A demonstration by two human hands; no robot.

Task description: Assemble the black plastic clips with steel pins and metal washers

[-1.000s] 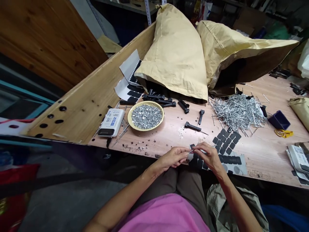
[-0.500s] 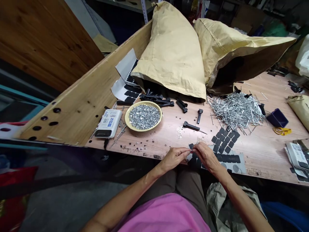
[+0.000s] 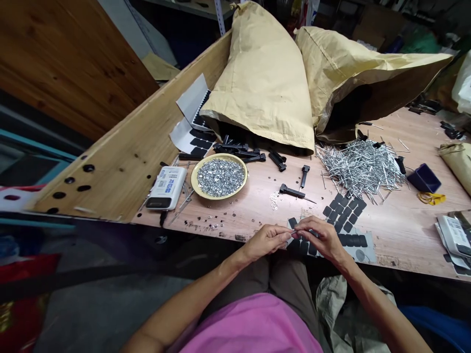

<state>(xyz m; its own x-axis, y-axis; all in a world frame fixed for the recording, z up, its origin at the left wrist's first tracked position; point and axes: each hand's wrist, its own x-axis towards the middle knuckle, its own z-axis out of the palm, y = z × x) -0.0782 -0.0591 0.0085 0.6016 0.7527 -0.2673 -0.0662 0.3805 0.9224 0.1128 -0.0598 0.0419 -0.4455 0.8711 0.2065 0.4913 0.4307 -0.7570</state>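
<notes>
Near the table's front edge, my left hand [image 3: 268,240] is closed in a pinch on what looks like a thin metal pin [image 3: 292,232]. My right hand [image 3: 321,237] meets it with fingertips pinched at the pin's end; anything small between them is too tiny to make out. Under the right hand lies a grey backing sheet [image 3: 370,252] bearing black rounded pads [image 3: 351,240]. More black pads [image 3: 342,212] lie just beyond. A black plastic part with a pin through it [image 3: 292,191] rests past my hands, near a little patch of small washers [image 3: 274,200].
A yellow bowl [image 3: 193,189] of small metal pieces stands left. Metal pins [image 3: 362,166] are heaped right, near a dark blue box [image 3: 425,179]. Two large paper sacks [image 3: 265,73] [image 3: 342,54] fill the back. A white device [image 3: 167,186] sits by the wooden side board [image 3: 121,162].
My right hand has turned slightly and its fingers have shifted at the pinch, showing more of the thin pin. My left hand stays nearly in place. The view has shifted slightly.
</notes>
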